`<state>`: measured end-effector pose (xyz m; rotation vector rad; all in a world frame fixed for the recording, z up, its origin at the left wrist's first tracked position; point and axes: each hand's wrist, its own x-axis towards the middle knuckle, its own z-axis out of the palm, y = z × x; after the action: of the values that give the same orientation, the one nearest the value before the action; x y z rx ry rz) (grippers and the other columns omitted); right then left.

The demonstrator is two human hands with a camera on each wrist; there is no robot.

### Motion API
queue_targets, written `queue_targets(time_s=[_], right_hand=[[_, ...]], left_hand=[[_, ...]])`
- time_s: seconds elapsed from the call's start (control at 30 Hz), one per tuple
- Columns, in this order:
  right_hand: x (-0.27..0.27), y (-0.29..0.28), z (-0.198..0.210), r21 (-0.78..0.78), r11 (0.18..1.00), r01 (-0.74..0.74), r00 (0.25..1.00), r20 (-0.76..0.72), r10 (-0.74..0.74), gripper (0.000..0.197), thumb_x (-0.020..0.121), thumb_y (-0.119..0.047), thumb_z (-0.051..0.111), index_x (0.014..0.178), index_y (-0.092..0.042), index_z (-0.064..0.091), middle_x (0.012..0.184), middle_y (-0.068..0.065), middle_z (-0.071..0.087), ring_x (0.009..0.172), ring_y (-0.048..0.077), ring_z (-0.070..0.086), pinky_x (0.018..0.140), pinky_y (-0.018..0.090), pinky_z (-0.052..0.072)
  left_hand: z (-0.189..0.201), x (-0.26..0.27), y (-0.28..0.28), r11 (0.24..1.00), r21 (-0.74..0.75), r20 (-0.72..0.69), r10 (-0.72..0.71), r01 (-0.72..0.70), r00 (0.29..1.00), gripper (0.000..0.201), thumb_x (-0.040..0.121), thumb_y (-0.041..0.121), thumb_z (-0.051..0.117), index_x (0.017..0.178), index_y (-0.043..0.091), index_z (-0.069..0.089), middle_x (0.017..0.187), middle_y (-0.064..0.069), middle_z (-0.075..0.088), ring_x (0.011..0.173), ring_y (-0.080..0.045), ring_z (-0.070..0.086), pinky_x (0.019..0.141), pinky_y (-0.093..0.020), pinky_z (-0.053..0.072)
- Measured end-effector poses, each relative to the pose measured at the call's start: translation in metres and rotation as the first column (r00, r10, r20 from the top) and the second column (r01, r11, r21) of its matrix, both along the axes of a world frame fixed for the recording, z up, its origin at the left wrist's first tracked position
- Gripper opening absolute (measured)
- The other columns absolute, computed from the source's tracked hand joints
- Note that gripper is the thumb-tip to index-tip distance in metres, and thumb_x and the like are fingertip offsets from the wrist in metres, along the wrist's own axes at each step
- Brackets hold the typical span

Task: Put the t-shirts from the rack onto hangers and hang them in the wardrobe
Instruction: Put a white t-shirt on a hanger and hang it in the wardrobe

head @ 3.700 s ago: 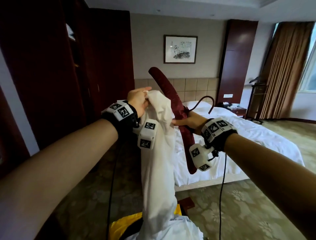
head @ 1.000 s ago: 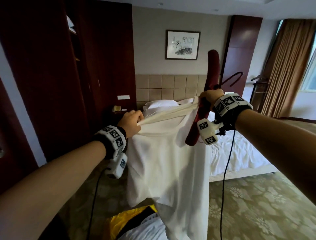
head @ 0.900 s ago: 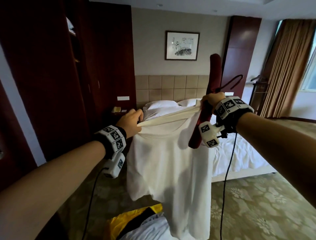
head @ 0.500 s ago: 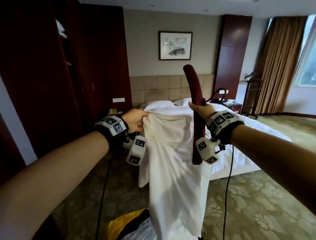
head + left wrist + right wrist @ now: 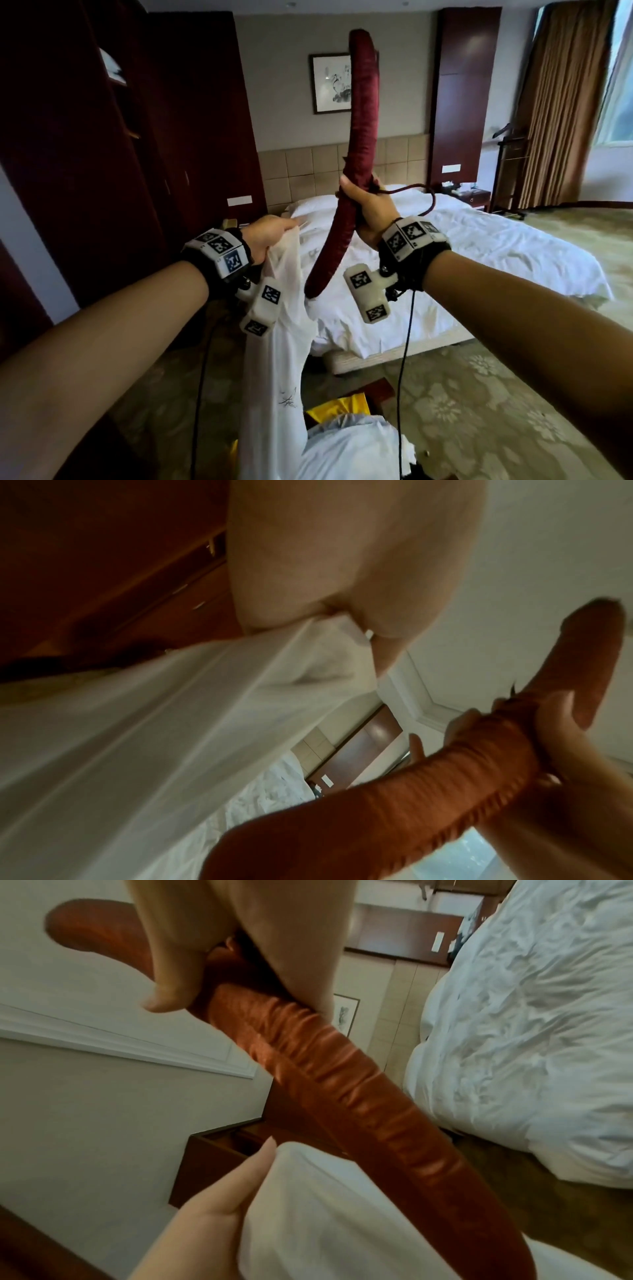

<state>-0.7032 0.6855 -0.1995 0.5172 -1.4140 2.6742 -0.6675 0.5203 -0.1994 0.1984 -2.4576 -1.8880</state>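
Note:
My right hand [image 5: 366,202] grips the middle of a padded dark-red hanger [image 5: 359,130] that stands on end in front of me, its hook [image 5: 416,197] pointing right. The hanger [image 5: 329,1069] is clear of the cloth. My left hand [image 5: 270,233] pinches the top of a white t-shirt [image 5: 274,359] that hangs straight down to the left of the hanger. In the left wrist view the fingers [image 5: 329,569] bunch the white cloth [image 5: 164,723]. The dark wardrobe [image 5: 85,137] stands at the left.
A bed [image 5: 462,260] with white sheets lies ahead. Yellow [image 5: 337,406] and white [image 5: 352,448] garments lie below me. A nightstand [image 5: 471,197], a valet stand [image 5: 510,150] and brown curtains [image 5: 561,102] are at the right. Patterned carpet [image 5: 479,411] covers the floor.
The t-shirt has come away from the hanger and now hangs from my left hand alone. My right hand has raised the hanger higher.

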Motion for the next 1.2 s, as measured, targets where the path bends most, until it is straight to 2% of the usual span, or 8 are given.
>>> queue_targets(time_s=[0.17, 0.4, 0.53, 0.63, 0.8, 0.97, 1.13, 1.2], right_hand=[[0.010, -0.036, 0.002, 0.007, 0.996, -0.091, 0.995, -0.039, 0.091, 0.015, 0.085, -0.002, 0.064, 0.088, -0.013, 0.055, 0.065, -0.001, 0.061, 0.057, 0.013, 0.061, 0.057, 0.027, 0.052], [0.016, -0.075, -0.006, 0.049, 0.970, -0.238, 0.965, -0.106, 0.242, 0.015, 0.082, 0.007, 0.062, 0.089, -0.006, 0.059, 0.068, 0.002, 0.067, 0.058, 0.014, 0.065, 0.057, 0.026, 0.055], [0.005, -0.087, -0.029, 0.229, 0.946, -0.227, 0.961, -0.102, 0.256, 0.027, 0.075, 0.006, 0.070, 0.100, -0.001, 0.063, 0.084, 0.008, 0.068, 0.074, 0.017, 0.065, 0.074, 0.031, 0.055], [-0.002, -0.082, -0.036, 0.561, 0.823, -0.089, 0.942, -0.221, 0.252, 0.031, 0.070, 0.000, 0.077, 0.099, 0.000, 0.065, 0.089, 0.008, 0.066, 0.084, 0.018, 0.061, 0.086, 0.036, 0.050], [-0.017, -0.061, -0.023, 0.797, 0.596, 0.092, 0.915, -0.304, 0.265, 0.019, 0.074, -0.004, 0.076, 0.088, -0.008, 0.065, 0.070, -0.005, 0.063, 0.067, 0.006, 0.057, 0.065, 0.015, 0.044], [-0.030, -0.039, -0.009, 0.861, 0.381, 0.336, 0.860, -0.445, 0.248, 0.027, 0.069, 0.000, 0.079, 0.090, 0.012, 0.066, 0.084, 0.024, 0.066, 0.080, 0.019, 0.054, 0.077, 0.036, 0.046], [-0.036, -0.032, -0.002, 0.896, 0.139, 0.421, 0.858, -0.443, 0.260, 0.037, 0.067, -0.011, 0.082, 0.067, -0.033, 0.053, 0.069, -0.015, 0.052, 0.083, 0.013, 0.050, 0.080, 0.024, 0.034], [-0.033, -0.032, 0.004, 0.905, 0.050, 0.422, 0.867, -0.420, 0.268, 0.026, 0.070, -0.013, 0.080, 0.077, -0.029, 0.060, 0.072, -0.013, 0.052, 0.085, 0.012, 0.049, 0.079, 0.021, 0.032]], left_hand=[[0.015, 0.015, -0.022, 0.980, -0.196, 0.005, -0.018, 0.019, 1.000, 0.037, 0.096, 0.028, 0.050, 0.112, -0.003, 0.062, 0.111, -0.021, 0.066, 0.105, -0.032, 0.063, 0.097, -0.042, 0.048], [0.036, 0.034, -0.051, 0.997, 0.083, -0.141, 0.006, 0.006, 0.990, 0.047, 0.097, 0.037, 0.045, 0.123, -0.002, 0.055, 0.118, -0.019, 0.062, 0.109, -0.029, 0.060, 0.100, -0.039, 0.046], [0.052, 0.046, -0.060, 0.962, 0.274, -0.248, 0.048, 0.023, 0.967, 0.041, 0.099, 0.040, 0.038, 0.091, 0.006, 0.061, 0.081, -0.007, 0.068, 0.077, -0.018, 0.066, 0.082, -0.032, 0.053], [0.062, 0.052, -0.068, 0.927, 0.375, -0.329, 0.103, 0.029, 0.939, 0.040, 0.100, 0.037, 0.031, 0.089, 0.011, 0.059, 0.085, -0.008, 0.064, 0.084, -0.020, 0.063, 0.085, -0.034, 0.050], [0.060, 0.052, -0.102, 0.852, 0.523, -0.277, 0.138, 0.029, 0.951, 0.069, 0.088, 0.064, 0.038, 0.122, 0.007, 0.058, 0.117, -0.015, 0.064, 0.110, -0.029, 0.061, 0.097, -0.042, 0.047], [0.042, 0.053, -0.119, 0.935, 0.334, -0.173, 0.185, -0.119, 0.967, 0.025, 0.091, 0.031, 0.058, 0.100, 0.007, 0.063, 0.089, -0.006, 0.068, 0.084, -0.020, 0.063, 0.070, -0.024, 0.056], [0.025, 0.045, -0.128, 0.874, -0.243, -0.331, 0.333, -0.421, 0.883, 0.027, 0.079, 0.012, 0.073, 0.062, 0.014, 0.053, 0.061, -0.002, 0.051, 0.061, -0.016, 0.050, 0.056, -0.024, 0.042], [0.021, 0.044, -0.130, 0.766, -0.398, -0.413, 0.342, -0.505, 0.844, 0.027, 0.076, 0.017, 0.076, 0.060, 0.016, 0.054, 0.061, 0.002, 0.051, 0.069, -0.016, 0.051, 0.059, -0.024, 0.039]])
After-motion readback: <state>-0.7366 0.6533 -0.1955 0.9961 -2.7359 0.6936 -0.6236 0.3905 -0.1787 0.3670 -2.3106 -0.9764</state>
